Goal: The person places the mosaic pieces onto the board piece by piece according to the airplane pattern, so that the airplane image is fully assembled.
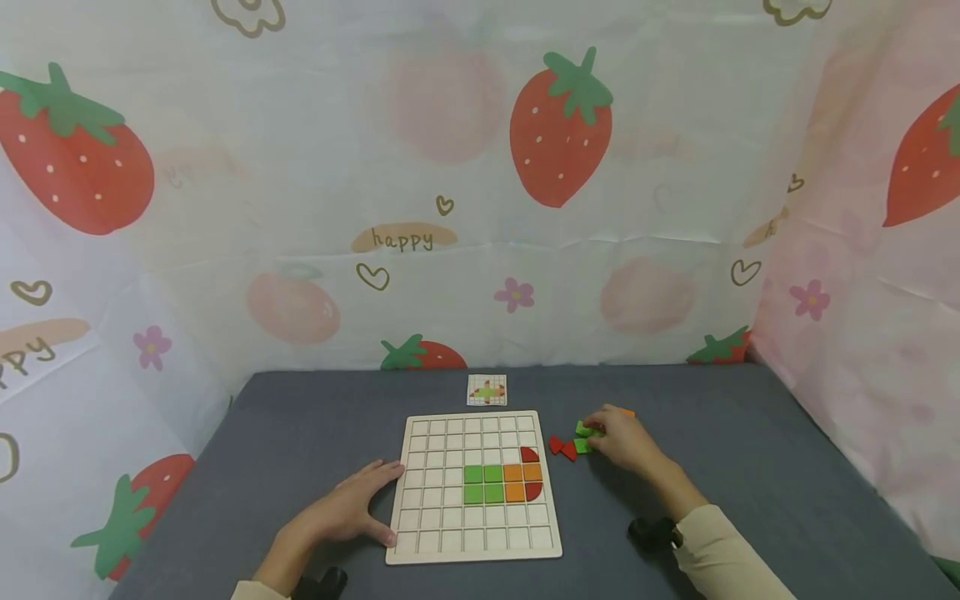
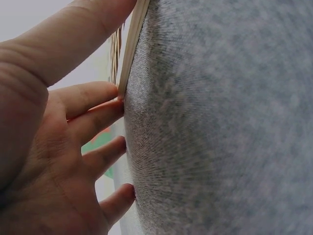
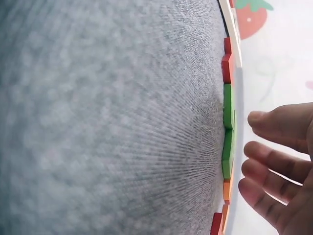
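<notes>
A pale wooden grid board [image 1: 433, 477] lies on the table, with several green squares [image 1: 483, 484], three orange squares [image 1: 513, 472] and two red rounded pieces [image 1: 533, 491] in its cells. My left hand [image 1: 337, 507] spreads along the board's left edge, thumb near the front corner and fingertips [image 2: 110, 90] at the rim in the left wrist view. To the right of the board, my right hand [image 1: 628, 440] hovers over loose green pieces [image 1: 582, 446], fingers slightly bent and apart. In the right wrist view nothing sits between its fingertips [image 3: 257, 118].
Two loose red pieces [image 1: 568, 451] lie between the board and my right hand. An orange piece [image 1: 629, 413] shows behind that hand. A small printed card [image 1: 487, 390] lies beyond the board. A strawberry-patterned cloth [image 1: 480, 317] rises behind the grey tabletop [image 1: 322, 433].
</notes>
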Motion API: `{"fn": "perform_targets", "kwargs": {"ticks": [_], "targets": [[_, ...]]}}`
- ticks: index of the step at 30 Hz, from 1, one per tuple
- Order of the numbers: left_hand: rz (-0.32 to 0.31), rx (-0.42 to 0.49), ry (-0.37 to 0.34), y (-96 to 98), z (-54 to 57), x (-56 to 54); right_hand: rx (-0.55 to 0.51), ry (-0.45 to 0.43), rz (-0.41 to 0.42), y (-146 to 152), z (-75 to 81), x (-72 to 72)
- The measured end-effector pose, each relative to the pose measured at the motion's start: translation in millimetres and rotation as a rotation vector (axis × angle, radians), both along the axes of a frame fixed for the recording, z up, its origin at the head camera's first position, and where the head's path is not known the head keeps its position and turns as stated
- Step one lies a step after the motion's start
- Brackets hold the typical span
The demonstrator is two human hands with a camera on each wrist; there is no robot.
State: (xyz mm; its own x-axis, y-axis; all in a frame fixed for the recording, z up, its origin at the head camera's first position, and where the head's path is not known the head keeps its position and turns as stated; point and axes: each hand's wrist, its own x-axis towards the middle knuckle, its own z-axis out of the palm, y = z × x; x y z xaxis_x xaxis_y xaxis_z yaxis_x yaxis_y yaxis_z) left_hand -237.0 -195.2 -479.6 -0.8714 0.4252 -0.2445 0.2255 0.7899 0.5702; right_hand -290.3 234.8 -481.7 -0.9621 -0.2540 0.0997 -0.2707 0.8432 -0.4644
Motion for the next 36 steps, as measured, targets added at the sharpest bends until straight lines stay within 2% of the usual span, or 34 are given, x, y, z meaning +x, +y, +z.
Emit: {"fn": "perform_targets", "kwargs": {"ticks": [7,18,24,36], "targets": [[-0.003,0.012,0.007,-0.4,-0.5,1.4,0.062,0.027,0.002,3.2,-0.4,0.7],[-0.003,0.007,0.009,-0.2,-0.9,1.2,0.097,0.010,-0.004,2.0,-0.4,-1.1],[-0.004,0.009,0.008,-0.9,-2.3,1.2,0.097,-0.008,-0.013,2.7,-1.5,-1.6],[0.006,0.002,0.007,0.7,-0.4,0.7,0.072,0.050,0.000,8.1,0.0,0.2]]}}
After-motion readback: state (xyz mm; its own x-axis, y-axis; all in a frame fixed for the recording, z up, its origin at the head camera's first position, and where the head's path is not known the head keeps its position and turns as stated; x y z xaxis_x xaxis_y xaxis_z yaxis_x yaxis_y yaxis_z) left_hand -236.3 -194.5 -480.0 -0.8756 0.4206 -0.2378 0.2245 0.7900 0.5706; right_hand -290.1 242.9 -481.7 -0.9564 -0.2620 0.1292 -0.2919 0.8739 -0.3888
